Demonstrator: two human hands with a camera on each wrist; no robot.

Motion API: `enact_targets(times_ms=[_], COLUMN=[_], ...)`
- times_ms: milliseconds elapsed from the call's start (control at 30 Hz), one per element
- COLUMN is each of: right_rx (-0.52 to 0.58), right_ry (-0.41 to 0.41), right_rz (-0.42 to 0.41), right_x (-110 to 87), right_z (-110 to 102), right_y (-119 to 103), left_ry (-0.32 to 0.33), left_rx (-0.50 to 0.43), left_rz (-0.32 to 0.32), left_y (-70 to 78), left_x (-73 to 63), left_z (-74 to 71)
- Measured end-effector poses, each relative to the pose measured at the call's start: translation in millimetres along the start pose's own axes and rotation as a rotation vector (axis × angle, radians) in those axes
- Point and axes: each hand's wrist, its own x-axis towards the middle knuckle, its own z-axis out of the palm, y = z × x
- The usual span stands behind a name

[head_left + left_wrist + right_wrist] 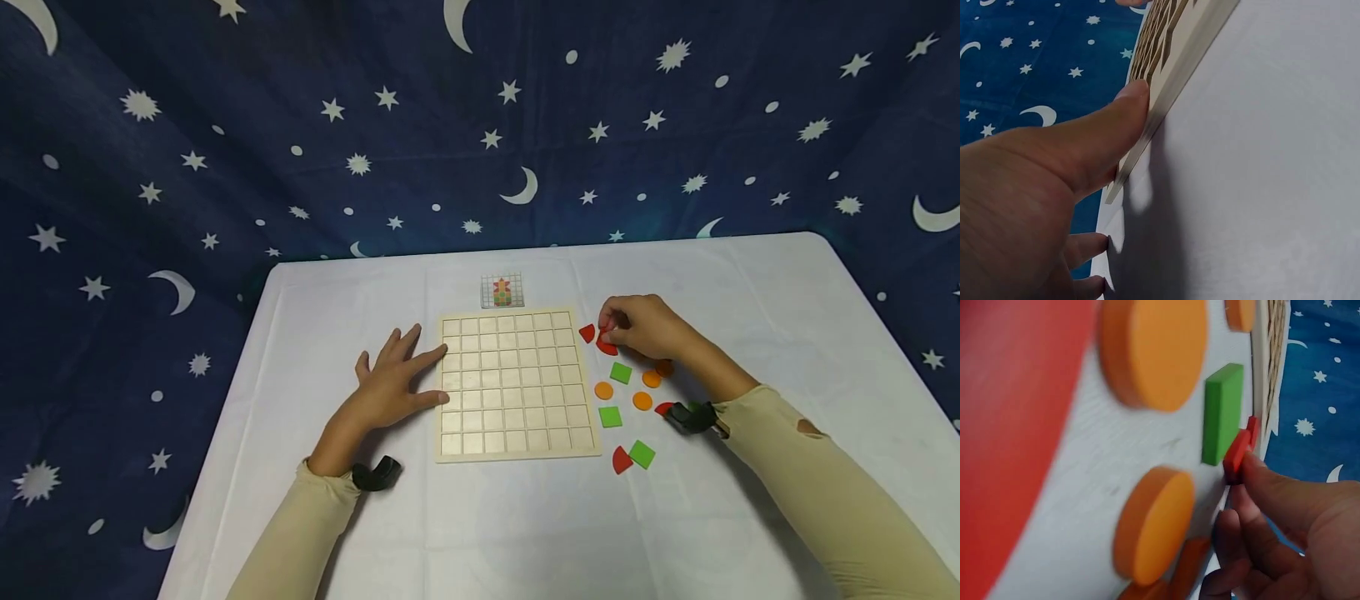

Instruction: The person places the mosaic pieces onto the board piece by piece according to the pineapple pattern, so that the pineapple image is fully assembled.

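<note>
A pale wooden grid board [514,385] lies on the white table. My left hand [390,390] is spread at its left side, thumb and index fingertip touching the board's edge; the left wrist view shows the thumb [1119,119] against that edge. To the right of the board, my right hand [645,325] pinches a red quarter-circle piece [608,347] between thumb and fingers, low over the cloth. Another red piece [587,333] lies just left of it. A green square [621,372] is close by, seen beside the pinched piece in the right wrist view.
Orange discs [642,401], green squares [611,417] and red pieces [622,460] lie scattered right of the board. A small pattern card [502,291] with a gridded picture sits behind the board. A dark blue star-printed cloth [420,133] hangs beyond the table.
</note>
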Motion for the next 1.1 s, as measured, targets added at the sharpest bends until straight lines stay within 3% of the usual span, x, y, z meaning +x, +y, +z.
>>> enact_targets(times_ms=[100,233,500,767,1100], right_rx=[0.036,0.125,0.393,0.376,0.271], right_ry=[0.001,0.061,0.049,0.03,0.019], right_rz=[0.027,0.05,0.024,-0.06,-0.068], right_x=[-1.0,1.8,21.8,44.0,59.6], right_z=[-2.2,-4.0,18.6,39.8,54.8], right_y=[-3.3,-10.9,-52.2,-85.7,-94.6], left_ry=[-0.012,-0.019,-0.033,-0.041,-0.038], left_rx=[0.004,0.012,0.019,0.025,0.03], left_rz=[-0.003,-0.009,-0.024,-0.025,-0.032], left_y=[-0.1,0.5,0.6,0.2,2.6], left_x=[-0.5,0.2,-1.2,0.2,-0.6], left_z=[-0.1,-0.5,-0.7,-1.1,-2.1])
